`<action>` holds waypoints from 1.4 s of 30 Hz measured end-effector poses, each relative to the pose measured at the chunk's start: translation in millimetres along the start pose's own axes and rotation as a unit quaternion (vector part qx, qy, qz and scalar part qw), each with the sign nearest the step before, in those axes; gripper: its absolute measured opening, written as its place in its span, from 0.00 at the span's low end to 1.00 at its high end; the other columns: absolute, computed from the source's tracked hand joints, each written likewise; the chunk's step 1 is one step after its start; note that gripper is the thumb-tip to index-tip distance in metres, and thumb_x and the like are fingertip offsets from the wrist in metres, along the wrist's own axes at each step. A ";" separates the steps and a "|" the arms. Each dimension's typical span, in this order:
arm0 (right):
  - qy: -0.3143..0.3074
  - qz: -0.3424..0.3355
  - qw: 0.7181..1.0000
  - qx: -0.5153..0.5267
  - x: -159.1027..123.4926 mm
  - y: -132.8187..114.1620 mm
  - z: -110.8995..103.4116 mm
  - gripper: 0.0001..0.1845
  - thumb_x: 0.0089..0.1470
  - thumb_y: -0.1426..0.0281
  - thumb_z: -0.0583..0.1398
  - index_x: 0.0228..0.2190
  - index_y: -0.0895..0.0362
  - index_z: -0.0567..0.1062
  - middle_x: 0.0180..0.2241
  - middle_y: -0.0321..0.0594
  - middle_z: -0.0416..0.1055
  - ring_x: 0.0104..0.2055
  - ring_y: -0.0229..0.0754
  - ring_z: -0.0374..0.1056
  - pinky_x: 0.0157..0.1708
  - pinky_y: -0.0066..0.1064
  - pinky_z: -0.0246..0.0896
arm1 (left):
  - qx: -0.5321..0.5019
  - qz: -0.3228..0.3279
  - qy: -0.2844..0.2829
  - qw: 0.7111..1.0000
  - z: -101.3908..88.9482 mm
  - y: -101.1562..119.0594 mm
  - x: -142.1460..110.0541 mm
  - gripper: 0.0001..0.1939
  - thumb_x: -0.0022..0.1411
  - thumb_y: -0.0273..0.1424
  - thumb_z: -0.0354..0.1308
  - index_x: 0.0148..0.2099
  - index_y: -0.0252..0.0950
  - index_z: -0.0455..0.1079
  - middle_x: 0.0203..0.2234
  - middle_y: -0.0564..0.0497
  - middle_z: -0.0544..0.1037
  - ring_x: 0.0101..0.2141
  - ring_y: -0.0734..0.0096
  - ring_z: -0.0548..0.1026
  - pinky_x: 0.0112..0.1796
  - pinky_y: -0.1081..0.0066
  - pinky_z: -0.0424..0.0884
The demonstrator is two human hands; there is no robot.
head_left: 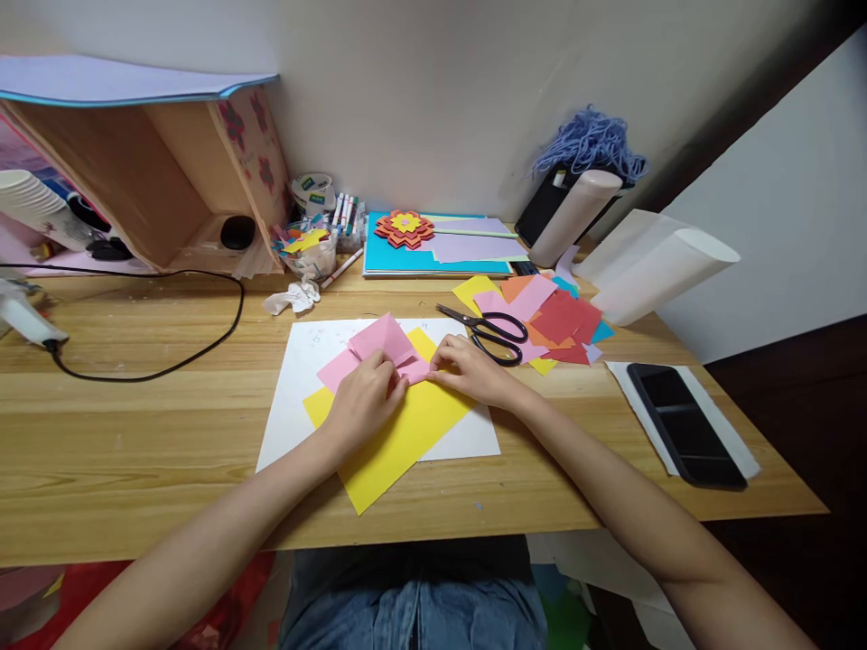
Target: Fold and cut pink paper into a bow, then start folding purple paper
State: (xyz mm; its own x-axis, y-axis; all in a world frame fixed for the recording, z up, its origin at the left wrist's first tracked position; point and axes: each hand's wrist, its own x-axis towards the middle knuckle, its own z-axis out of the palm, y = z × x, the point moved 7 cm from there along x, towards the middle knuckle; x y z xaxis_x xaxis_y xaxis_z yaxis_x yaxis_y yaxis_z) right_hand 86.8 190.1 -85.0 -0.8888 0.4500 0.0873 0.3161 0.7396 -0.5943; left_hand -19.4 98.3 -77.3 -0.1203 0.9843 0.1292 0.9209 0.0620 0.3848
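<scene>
Pink paper (414, 370) is pinched at its near edge by both hands, over a yellow sheet (399, 438). The fingers of my left hand (366, 394) are curled closed at the paper's left part, thumb near the edge. At the right end, my right hand (467, 368) closes thumb and fingertips on the same piece. Just behind my left hand sits a folded pink square (383, 336) with visible creases; whether it joins the pinched piece I cannot tell. Underneath everything lies a white sheet (288, 397).
Black-handled scissors (498, 338) rest beside coloured paper scraps (562, 316) on the right. A phone (684, 424) lies near the right edge. Farther back are a layered paper flower (405, 228), a scrap cup (315, 257) and a crumpled tissue (294, 296). A glue gun (27, 311) with its cord is left.
</scene>
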 end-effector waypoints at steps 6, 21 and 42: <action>0.000 0.005 1.000 -0.014 -0.3 -0.9 -1.5 0.09 0.53 0.64 0.58 0.27 0.57 0.69 0.32 0.40 0.64 0.38 0.42 0.59 0.38 0.33 0.55 | -0.002 0.002 -0.003 1.000 2.8 -1.6 1.6 0.10 0.62 0.32 0.47 0.30 0.34 0.63 0.32 0.49 0.68 0.29 0.71 0.68 0.25 0.72 0.62; -0.016 0.046 0.994 -0.101 1.3 -7.2 2.4 0.09 0.55 0.66 0.56 0.26 0.58 0.69 0.32 0.42 0.65 0.37 0.43 0.60 0.37 0.34 0.55 | 0.026 -0.010 -0.006 1.000 9.7 -4.4 4.4 0.12 0.62 0.32 0.44 0.29 0.33 0.62 0.32 0.48 0.67 0.27 0.71 0.67 0.24 0.71 0.60; 0.019 0.203 0.978 0.039 -4.3 28.9 -2.7 0.11 0.42 0.63 0.61 0.19 0.57 0.70 0.24 0.38 0.69 0.26 0.38 0.63 0.24 0.29 0.54 | 0.020 0.001 -0.011 1.000 -1.2 -4.5 2.1 0.07 0.61 0.30 0.46 0.36 0.35 0.63 0.34 0.48 0.68 0.32 0.69 0.68 0.24 0.73 0.59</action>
State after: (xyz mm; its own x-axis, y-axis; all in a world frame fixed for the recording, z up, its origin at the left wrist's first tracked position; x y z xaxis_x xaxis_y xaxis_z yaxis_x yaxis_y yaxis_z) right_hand 100.6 210.9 -100.4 -0.6817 0.7183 -0.1391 0.6130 0.4569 -0.6446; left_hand -24.2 99.9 -77.6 -0.1101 0.9877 0.1106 0.9351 0.0653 0.3482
